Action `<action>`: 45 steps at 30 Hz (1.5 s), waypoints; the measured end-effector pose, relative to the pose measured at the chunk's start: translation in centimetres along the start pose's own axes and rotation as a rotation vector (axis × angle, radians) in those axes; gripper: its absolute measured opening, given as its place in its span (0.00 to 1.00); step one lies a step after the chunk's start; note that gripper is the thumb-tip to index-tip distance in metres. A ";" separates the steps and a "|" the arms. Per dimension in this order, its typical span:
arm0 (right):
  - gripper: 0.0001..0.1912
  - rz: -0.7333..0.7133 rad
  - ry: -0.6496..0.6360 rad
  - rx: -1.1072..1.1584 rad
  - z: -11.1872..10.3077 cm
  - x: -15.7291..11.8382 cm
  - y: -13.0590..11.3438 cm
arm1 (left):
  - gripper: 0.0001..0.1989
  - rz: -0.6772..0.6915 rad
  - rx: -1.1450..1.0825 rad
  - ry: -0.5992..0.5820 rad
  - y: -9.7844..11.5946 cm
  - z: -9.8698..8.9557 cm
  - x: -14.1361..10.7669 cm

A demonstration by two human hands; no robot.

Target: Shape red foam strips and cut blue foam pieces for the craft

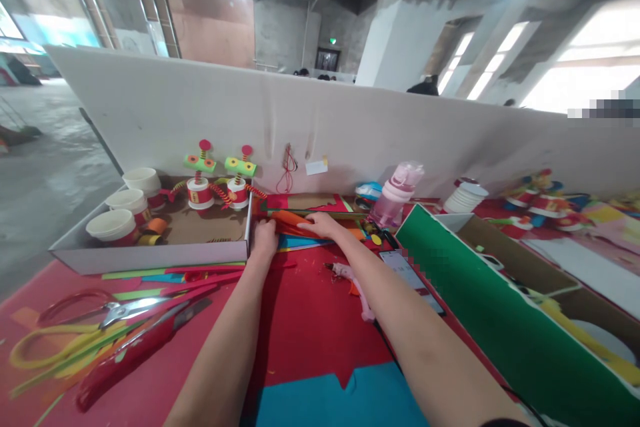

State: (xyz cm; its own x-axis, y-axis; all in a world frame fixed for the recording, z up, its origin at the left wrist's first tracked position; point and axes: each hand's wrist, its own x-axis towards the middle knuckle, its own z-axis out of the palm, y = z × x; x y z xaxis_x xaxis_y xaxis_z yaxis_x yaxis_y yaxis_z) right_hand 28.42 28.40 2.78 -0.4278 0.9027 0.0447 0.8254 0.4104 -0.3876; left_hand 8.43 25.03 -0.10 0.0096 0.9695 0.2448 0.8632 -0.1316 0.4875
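Observation:
Both arms reach over the red tabletop to a stack of coloured sheets at the back. My left hand (265, 236) is at the left end of an orange sheet (290, 219), next to the cardboard box; its fingertips are hard to make out. My right hand (321, 224) lies on the same orange sheet farther right, fingers stretched out toward the left. Blue paper (300, 242) shows under the orange one. A pink glue gun (357, 287) rests on the table below my right forearm.
An open box (150, 260) with paper cups and two cup figures stands left. Scissors (125, 310) and a red-handled cutter (130, 353) lie front left. Right are a phone (407, 273), a pink bottle (397, 193) and a green-sided box (480, 300). Blue paper (335, 400) lies in front.

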 end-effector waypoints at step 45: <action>0.25 0.058 -0.015 0.119 0.4 0.0 0.3 | 0.12 -0.489 -1.452 -0.108 1.0 1.6 0.3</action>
State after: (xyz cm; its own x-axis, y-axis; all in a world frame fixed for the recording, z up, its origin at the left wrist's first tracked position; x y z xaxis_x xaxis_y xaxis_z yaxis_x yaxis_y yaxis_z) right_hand 28.54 28.51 2.33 -0.3870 0.9221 0.0062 0.7998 0.3390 -0.4954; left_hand 10.09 25.53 -0.93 -0.0291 0.9780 -0.2067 -0.4279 0.1747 0.8868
